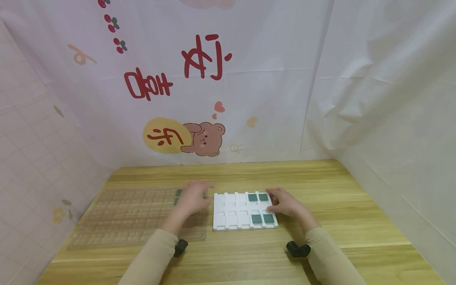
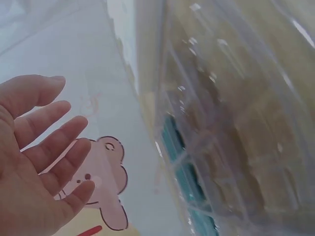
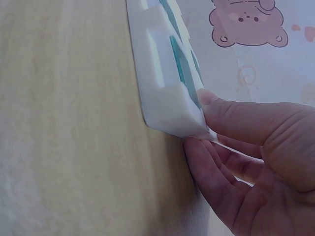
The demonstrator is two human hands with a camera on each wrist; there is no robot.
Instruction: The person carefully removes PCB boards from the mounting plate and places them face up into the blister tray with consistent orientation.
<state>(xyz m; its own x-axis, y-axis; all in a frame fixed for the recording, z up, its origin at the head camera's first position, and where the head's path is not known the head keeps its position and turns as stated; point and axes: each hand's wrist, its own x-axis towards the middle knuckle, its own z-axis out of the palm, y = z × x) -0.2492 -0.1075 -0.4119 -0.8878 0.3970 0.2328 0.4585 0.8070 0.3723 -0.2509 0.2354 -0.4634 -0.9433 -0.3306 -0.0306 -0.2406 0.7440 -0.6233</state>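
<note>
My left hand (image 1: 194,200) hovers over the right end of a clear plastic tray (image 1: 139,215), fingers loosely spread, holding nothing in the left wrist view. Beneath it, small green chip-like squares (image 1: 179,192) show in the tray, partly hidden by the hand. On the right, my right hand (image 1: 287,204) pinches the right edge of a white compartment tray (image 1: 230,209) between thumb and fingers. Two green square chips (image 1: 256,219) lie in the front row of the white tray, at its right end. Two more green chips (image 1: 252,197) lie in the back row.
Both trays lie on a wooden table (image 1: 242,257), the clear one left of the white one. Behind the table hangs a white printed curtain (image 1: 267,87), with further curtains at both sides. A black wrist-worn piece (image 1: 298,249) is on each arm.
</note>
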